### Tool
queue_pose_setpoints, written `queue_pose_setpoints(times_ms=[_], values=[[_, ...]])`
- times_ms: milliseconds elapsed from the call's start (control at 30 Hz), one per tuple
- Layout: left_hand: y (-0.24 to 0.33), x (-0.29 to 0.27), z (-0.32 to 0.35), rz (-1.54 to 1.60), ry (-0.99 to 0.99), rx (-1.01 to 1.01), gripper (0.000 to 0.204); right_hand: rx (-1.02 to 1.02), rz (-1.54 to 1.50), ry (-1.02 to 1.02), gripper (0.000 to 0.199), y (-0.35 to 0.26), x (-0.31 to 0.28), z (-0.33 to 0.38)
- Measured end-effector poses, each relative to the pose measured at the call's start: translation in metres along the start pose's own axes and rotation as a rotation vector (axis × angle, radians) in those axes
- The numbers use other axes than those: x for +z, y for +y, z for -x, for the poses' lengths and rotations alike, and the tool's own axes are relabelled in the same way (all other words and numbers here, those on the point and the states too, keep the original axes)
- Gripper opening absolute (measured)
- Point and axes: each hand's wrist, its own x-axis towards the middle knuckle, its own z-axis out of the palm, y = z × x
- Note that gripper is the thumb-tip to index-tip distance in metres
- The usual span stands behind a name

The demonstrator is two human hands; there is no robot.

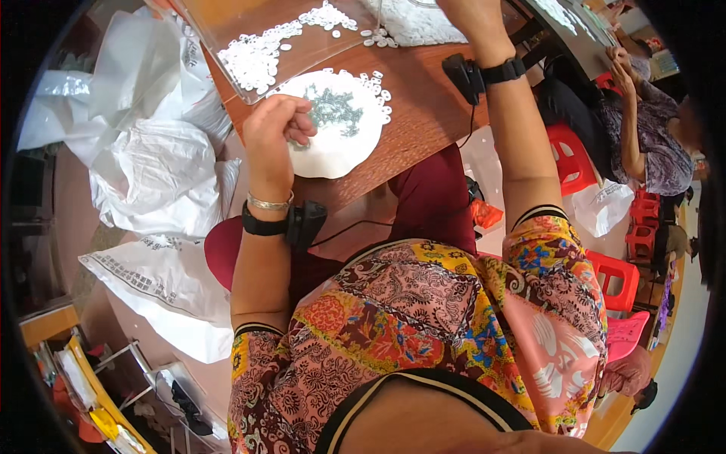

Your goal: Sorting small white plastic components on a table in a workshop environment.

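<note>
My left hand [278, 130] is at the left edge of a round white dish with a wavy rim [333, 160]. Its fingers are curled in, and whatever they may hold is hidden. A heap of small grey metallic pieces [333, 110] lies on the dish. Small white oval pieces with holes [384, 97] sit along the dish's right side. At the top edge of the view, my right hand [470, 17] reaches past the table, near a white pile [420, 23]; its fingers are cut off by the frame.
A clear-walled tray [227, 76] with many white ovals [261, 57] stands on the brown wooden table [423, 83]. White sacks [159, 174] crowd the floor at left. Red stools [569, 159] and another person [658, 136] at a second table are at right.
</note>
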Motion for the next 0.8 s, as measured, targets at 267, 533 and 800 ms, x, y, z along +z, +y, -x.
queue_pose_setpoints(times_ms=[267,533,800], values=[[0.0,-0.012,-0.003,0.012,0.061,-0.014,0.024,0.475,-0.429,-0.933,0.017,0.019,0.041,0.114],[-0.004,-0.006,-0.003,-0.023,0.024,-0.041,0.023,0.238,-0.432,-0.944,0.021,0.015,0.069,0.149],[-0.003,-0.007,-0.003,-0.046,0.008,-0.003,0.023,0.338,-0.405,-1.157,0.014,0.012,0.067,0.137]])
